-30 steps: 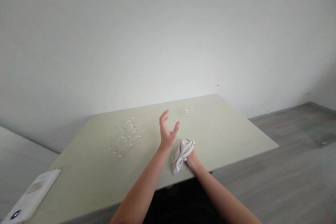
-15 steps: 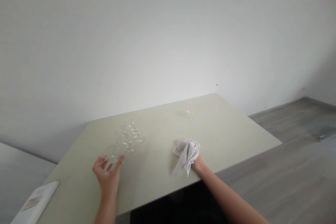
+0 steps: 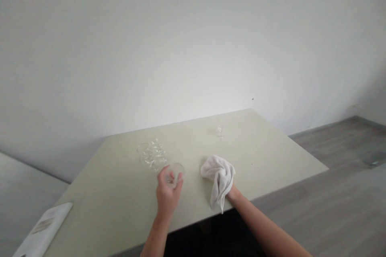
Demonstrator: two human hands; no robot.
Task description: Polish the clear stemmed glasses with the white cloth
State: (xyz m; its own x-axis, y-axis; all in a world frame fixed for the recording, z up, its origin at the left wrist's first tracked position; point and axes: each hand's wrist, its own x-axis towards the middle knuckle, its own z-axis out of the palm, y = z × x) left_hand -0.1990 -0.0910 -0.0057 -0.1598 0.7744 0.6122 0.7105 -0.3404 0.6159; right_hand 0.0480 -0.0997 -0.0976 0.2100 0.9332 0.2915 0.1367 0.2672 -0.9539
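My left hand (image 3: 169, 188) is wrapped round a clear drinking glass (image 3: 176, 169), its round rim facing up and away from me. The glass is held above the table, left of the cloth. A white cloth (image 3: 221, 176) is draped over my right hand (image 3: 233, 193); the fingers are hidden beneath it, and only the wrist side shows. Several clear glasses (image 3: 153, 153) stand close together beyond my left hand. Farther back on the right, a single stemmed glass (image 3: 220, 130) stands apart.
The pale table (image 3: 193, 140) has its far edge along a white wall (image 3: 193, 48). On the table's left side lies a white flat object (image 3: 45, 229) with a brownish patch. Grey wood-look floor (image 3: 301, 200) shows at the right.
My left hand has taken hold of a glass and moved right with it, away from the group towards the cloth. My right hand stays nearly in place, the cloth hanging a little differently.
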